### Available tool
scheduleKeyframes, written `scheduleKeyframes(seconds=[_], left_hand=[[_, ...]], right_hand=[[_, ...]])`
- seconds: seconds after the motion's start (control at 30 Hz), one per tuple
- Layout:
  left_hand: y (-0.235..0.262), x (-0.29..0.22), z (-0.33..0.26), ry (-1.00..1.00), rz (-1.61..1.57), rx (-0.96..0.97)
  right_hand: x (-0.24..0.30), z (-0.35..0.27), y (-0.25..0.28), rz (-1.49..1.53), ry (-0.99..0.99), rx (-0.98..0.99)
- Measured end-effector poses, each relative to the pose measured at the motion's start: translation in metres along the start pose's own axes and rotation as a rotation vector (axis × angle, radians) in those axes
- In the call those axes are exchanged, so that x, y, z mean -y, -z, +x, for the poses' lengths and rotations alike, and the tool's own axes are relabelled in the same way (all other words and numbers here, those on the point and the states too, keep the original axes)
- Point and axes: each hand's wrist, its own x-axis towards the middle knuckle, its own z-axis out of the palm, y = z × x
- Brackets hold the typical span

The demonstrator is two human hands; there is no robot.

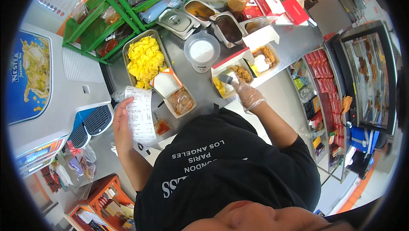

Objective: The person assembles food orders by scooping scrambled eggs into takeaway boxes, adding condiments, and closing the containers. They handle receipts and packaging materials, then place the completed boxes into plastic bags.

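Note:
My bare left hand (122,124) is closed on a long printed paper receipt (140,116), pinching its left edge over the counter. My right hand (248,95), in a clear plastic glove, grips a utensil with a dark, flat end (225,78); its kind is unclear. That end is over an open red-and-white food box (229,59) with yellow scrambled egg and a brown fried piece inside. Behind it to the right stands another open box (276,66) with fried pieces and a white egg-like item. A smaller open carton (185,111) with a browned patty sits between my hands.
A metal pan (126,58) heaped with scrambled egg (147,56) stands behind the receipt. Next to it are a clear bowl on a scale (202,52), sauce pans (228,28) and green racks (96,33). A drink dispenser (70,69) borders the left, a glass display cabinet (366,77) the right.

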Motion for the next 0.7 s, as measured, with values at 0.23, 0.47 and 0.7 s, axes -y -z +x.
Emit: scheduleKeyframes(seconds=[0.23,0.47,0.7], left_hand=[[-0.011,-0.008,-0.009,-0.2,-0.141,0.073],[0.003,0.003,-0.045,-0.275,-0.127,-0.026],[0.002,-0.029,-0.083,-0.299,-0.079,-0.137]], right_hand=[[0.004,-0.027,-0.003,0.01,-0.041,-0.042],[-0.027,-0.017,-0.003,0.652,0.302,-0.486],[0.092,0.047,0.098,0.456,0.66,-0.265]])
